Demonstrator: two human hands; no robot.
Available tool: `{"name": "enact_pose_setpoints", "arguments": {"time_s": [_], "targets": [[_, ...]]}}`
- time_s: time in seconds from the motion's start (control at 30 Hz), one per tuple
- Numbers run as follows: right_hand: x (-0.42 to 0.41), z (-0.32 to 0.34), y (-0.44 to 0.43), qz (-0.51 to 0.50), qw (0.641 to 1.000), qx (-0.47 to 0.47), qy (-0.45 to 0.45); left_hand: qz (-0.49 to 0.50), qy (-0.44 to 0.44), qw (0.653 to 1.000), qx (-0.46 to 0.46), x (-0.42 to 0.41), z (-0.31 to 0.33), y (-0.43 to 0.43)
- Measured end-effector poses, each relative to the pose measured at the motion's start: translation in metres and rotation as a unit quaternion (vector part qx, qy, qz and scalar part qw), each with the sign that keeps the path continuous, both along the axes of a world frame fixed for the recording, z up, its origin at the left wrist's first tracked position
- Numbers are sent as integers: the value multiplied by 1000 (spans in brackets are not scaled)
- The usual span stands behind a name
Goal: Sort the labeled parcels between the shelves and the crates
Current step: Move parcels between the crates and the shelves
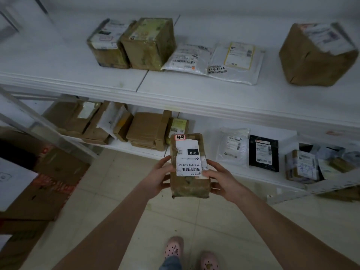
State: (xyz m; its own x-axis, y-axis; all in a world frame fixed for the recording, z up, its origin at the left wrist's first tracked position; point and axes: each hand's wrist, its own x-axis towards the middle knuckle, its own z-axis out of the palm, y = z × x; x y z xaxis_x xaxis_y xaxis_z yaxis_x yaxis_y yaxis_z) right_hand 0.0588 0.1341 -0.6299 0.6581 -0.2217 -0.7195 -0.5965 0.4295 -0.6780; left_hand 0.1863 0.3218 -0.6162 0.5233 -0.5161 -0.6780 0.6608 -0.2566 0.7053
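1. Parcel (190, 165): held above the floor, in front of the lower shelf (272, 178).
2. Left hand (158, 177) and right hand (221, 181) grip opposite sides.
3. Long axis points toward the shelves, label up.

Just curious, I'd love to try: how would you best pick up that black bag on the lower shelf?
I'd pinch its near edge from the front: the black bag lies flat, with a white bag close on one side and a box on the other.
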Motion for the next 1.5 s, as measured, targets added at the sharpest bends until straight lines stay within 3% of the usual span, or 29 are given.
{"name": "enact_pose_setpoints", "arguments": {"time_s": [0.1, 0.2, 0.27, 0.37, 0.43, 0.5, 0.57, 0.63, 0.7, 0.8, 0.9, 1.0, 1.1, 1.23, 1.5], "targets": [[7, 18, -1, 60, 997, -37, -11, 21, -25, 999, 26, 2, 13, 4], [13, 44, -6, 185, 978, -95, -27, 78, -80, 992, 66, 17, 35, 22], [20, 62, -7, 262, 956, -128, -30, 16, -100, 993, 66, 28, 52, 39], [31, 83, -3, 340, 926, -160, -31, -165, -101, 978, 73, 27, 74, 58], [36, 93, 4, 375, 907, -190, -32, -185, -116, 972, 88, 22, 83, 65], [40, 97, 13, 371, 882, -289, -39, -143, -134, 974, 111, 17, 87, 73], [43, 98, 23, 301, 859, -411, -55, -68, -142, 975, 157, 10, 88, 82], [45, 97, 34, 212, 864, -453, -55, 25, -123, 976, 177, 3, 85, 91], [46, 93, 46, 148, 901, -407, -24, 127, -88, 974, 167, -6, 85, 96], [47, 89, 75, 124, 968, -216, 32, 244, -47, 961, 125, -13, 88, 100], [56, 93, 113, 146, 988, -36, 25, 299, -39, 949, 90, -19, 90, 105], [73, 98, 145, 131, 990, 56, -8, 306, 1, 951, 55, -21, 90, 114], [90, 102, 158, 109, 992, 63, -22, 273, 21, 960, 52, -17, 88, 135], [112, 106, 170, 128, 991, 31, -22, 263, -38, 959, 99, 2, 87, 171], [172, 116, 238, 186, 982, -15, -18, 303, -84, 948, 37, 47, 113, 249]]}}
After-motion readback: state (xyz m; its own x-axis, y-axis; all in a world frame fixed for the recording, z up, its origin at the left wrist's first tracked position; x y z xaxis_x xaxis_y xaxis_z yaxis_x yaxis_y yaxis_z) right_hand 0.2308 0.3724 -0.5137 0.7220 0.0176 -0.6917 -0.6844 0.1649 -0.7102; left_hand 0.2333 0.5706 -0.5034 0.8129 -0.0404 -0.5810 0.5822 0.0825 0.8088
